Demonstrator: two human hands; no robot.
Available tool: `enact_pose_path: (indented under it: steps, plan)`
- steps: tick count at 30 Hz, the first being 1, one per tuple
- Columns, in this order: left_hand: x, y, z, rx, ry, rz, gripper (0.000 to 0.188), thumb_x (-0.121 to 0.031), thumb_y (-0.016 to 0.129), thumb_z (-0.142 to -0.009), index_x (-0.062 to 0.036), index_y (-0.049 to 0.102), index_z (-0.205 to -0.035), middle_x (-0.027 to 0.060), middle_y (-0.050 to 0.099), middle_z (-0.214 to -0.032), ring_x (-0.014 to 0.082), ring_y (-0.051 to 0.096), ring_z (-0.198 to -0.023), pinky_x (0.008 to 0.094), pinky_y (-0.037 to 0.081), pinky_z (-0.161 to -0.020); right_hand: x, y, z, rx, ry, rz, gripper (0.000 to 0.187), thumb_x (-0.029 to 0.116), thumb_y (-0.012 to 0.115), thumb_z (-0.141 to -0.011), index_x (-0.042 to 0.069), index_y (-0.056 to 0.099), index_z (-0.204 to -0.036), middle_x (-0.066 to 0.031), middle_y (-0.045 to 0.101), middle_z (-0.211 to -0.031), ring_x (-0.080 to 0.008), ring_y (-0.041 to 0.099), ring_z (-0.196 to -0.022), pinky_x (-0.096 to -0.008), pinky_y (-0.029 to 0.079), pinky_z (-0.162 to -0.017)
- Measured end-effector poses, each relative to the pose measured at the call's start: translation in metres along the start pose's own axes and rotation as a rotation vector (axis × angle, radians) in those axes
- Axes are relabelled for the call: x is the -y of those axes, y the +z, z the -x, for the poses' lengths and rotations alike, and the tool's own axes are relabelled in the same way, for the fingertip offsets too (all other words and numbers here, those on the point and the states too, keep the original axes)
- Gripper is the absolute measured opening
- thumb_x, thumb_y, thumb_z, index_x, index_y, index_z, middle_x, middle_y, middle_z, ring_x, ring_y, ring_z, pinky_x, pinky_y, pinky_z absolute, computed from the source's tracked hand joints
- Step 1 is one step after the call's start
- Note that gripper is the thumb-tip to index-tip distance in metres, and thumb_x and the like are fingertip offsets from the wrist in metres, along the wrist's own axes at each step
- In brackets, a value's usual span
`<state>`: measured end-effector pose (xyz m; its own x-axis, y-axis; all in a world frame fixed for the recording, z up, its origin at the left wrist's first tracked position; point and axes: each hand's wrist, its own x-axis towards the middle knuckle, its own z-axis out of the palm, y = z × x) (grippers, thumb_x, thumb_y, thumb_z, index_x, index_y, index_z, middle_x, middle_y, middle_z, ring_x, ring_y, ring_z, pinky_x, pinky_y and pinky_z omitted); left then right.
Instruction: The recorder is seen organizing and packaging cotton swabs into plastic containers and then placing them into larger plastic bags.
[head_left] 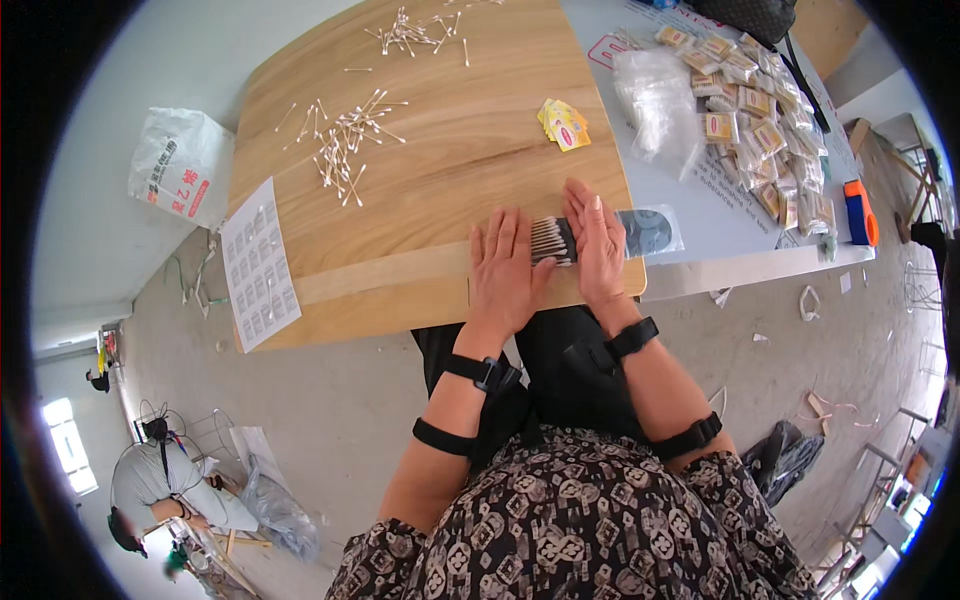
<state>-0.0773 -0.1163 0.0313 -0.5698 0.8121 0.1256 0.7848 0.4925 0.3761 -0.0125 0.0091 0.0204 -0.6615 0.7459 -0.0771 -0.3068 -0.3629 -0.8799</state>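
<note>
A neat row of cotton swabs [547, 241] lies side by side near the front edge of the wooden table, partly over a small dark piece. My left hand [502, 268] rests flat just left of the row, fingers stretched out and thumb near the swabs' lower end. On the other side, my right hand [600, 250] stands partly on its edge, its fingers straight and holding nothing that I can see. A flat clear bag with a dark insert [650, 231] lies right beside it, across the table's edge. Yellow cards [565, 125] are fanned out beyond my right hand.
Loose cotton swabs [355, 140] are scattered at the left, with more at the far edge. A printed sheet [262, 262] overhangs the left edge. On the grey surface lie empty clear bags [655, 105], filled packets [765, 135] and an orange-and-blue tape dispenser [860, 213]. Another person [165, 485] sits at lower left.
</note>
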Motion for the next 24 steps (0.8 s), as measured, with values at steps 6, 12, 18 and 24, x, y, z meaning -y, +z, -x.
enact_pose_path:
  steps: [6,12,18,24]
  plan:
    - [0.006,0.003,0.008,-0.276,-0.100,0.535,0.057,-0.032,0.046,-0.100,0.0050,0.037,-0.142,0.0246,0.031,-0.151,0.0378,0.027,-0.142,0.0463,0.021,-0.116,-0.007,0.010,0.021,-0.055,-0.072,0.200,0.052,0.033,0.040,-0.105,-0.008,0.043,-0.138,-0.0172,0.047,-0.142,-0.0243,0.044,-0.132,-0.0357,0.032,-0.114]
    - [-0.012,0.004,-0.002,-0.406,-0.283,0.828,0.056,-0.035,0.033,-0.105,0.0059,0.035,-0.143,0.0245,0.034,-0.150,0.0351,0.032,-0.140,0.0405,0.025,-0.114,-0.014,0.009,0.019,-0.041,-0.049,0.150,0.053,0.035,0.041,-0.105,-0.006,0.044,-0.139,-0.0158,0.046,-0.142,-0.0239,0.044,-0.132,-0.0348,0.032,-0.114]
    - [-0.006,0.011,-0.013,-0.376,-0.173,0.755,0.059,-0.037,0.036,-0.104,0.0055,0.032,-0.145,0.0243,0.033,-0.150,0.0348,0.030,-0.141,0.0412,0.022,-0.115,-0.014,0.010,0.018,-0.062,-0.027,0.023,0.052,0.033,0.043,-0.104,-0.007,0.044,-0.138,-0.0150,0.048,-0.140,-0.0232,0.045,-0.131,-0.0342,0.033,-0.113]
    - [0.002,-0.003,0.001,-0.237,-0.004,0.197,0.068,-0.038,0.049,-0.098,0.0018,0.026,-0.149,0.0210,0.025,-0.155,0.0325,0.022,-0.145,0.0470,0.015,-0.118,0.010,-0.018,0.013,0.033,-0.111,0.437,0.033,0.010,0.054,-0.098,-0.003,0.055,-0.128,-0.0102,0.060,-0.128,-0.0168,0.052,-0.122,-0.0270,0.039,-0.103]
